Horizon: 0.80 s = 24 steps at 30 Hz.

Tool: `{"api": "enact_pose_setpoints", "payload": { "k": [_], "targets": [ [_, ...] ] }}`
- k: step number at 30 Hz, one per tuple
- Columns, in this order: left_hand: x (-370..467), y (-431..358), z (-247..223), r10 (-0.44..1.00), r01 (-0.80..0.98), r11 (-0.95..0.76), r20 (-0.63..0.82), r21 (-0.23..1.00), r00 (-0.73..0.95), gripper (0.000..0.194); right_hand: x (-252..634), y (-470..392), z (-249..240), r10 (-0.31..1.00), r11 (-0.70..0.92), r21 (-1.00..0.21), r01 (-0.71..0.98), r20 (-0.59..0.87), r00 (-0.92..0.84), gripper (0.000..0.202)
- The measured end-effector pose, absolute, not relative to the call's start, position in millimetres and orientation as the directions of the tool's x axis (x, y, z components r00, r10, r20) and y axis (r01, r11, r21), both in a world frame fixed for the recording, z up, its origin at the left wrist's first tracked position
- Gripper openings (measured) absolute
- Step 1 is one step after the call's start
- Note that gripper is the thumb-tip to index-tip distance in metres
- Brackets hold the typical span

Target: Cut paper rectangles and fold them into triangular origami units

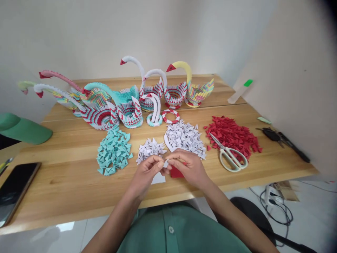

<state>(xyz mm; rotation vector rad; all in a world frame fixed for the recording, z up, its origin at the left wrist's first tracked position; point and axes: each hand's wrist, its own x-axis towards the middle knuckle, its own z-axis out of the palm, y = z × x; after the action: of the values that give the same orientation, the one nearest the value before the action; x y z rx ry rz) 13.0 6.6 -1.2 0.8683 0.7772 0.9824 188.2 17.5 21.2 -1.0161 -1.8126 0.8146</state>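
Note:
Between the fingertips of my left hand [151, 170] and my right hand [188, 168] is a small folded white paper piece [165, 163]; both hands pinch it just above the table's front part. Under my left hand lies a flat white paper sheet [158, 178], partly covered. Beneath my right hand shows some red paper [177, 172]. Just beyond my fingers are a small heap of white folded paper pieces [150, 149] and a larger white heap [185, 137]. A teal heap [114, 151] is to the left, a red heap [233, 135] to the right.
Several folded-paper swans [101, 114] stand along the back, near a red and white paper ring [171, 116]. Scissors [231, 158] lie by the red heap. A phone [18, 189] and green bottle [26, 129] are at left, keys [272, 134] and a black pen [293, 147] at right.

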Motion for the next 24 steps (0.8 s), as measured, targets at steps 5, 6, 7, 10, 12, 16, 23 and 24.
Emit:
{"api": "enact_pose_setpoints", "payload": {
  "k": [5, 6, 7, 10, 12, 16, 23, 24],
  "targets": [
    [19.2, 9.7, -2.2, 0.936, -0.486, 0.332, -0.221, 0.809, 0.273, 0.03, 190.2, 18.5, 14.0, 0.759, 0.637, -0.619, 0.459, 0.607, -0.235, 0.026],
    [20.1, 10.1, -2.7, 0.942, -0.492, 0.325, -0.227, 0.807, 0.248, 0.03, 190.3, 18.8, 12.6, 0.733, 0.665, -0.583, 0.467, 0.63, -0.257, 0.028],
    [20.8, 10.5, -3.2, 0.946, -0.496, 0.316, -0.229, 0.809, 0.229, 0.031, 190.3, 19.2, 11.3, 0.712, 0.685, -0.555, 0.472, 0.647, -0.274, 0.03],
    [22.2, 11.6, -3.5, 0.957, -0.492, 0.288, -0.223, 0.822, 0.187, 0.033, 190.0, 19.7, 8.0, 0.675, 0.716, -0.498, 0.489, 0.674, -0.301, 0.034],
    [22.6, 12.1, -3.2, 0.961, -0.488, 0.276, -0.223, 0.828, 0.164, 0.034, 190.1, 18.9, 6.7, 0.661, 0.725, -0.476, 0.497, 0.683, -0.311, 0.036],
    [22.8, 11.8, -3.5, 0.963, -0.5, 0.27, -0.24, 0.823, 0.124, 0.036, 189.0, 15.7, 6.1, 0.637, 0.739, -0.449, 0.502, 0.708, -0.305, 0.037],
    [21.3, 5.5, -5.7, 0.963, -0.494, 0.266, -0.247, 0.828, 0.104, 0.029, 181.8, 16.2, 10.0, 0.572, 0.786, -0.385, 0.483, 0.748, -0.336, 0.017],
    [20.4, 4.5, -5.3, 0.967, -0.482, 0.254, -0.237, 0.839, 0.096, 0.027, 181.4, 16.8, 10.8, 0.558, 0.791, -0.354, 0.499, 0.752, -0.351, 0.017]
  ]
}}
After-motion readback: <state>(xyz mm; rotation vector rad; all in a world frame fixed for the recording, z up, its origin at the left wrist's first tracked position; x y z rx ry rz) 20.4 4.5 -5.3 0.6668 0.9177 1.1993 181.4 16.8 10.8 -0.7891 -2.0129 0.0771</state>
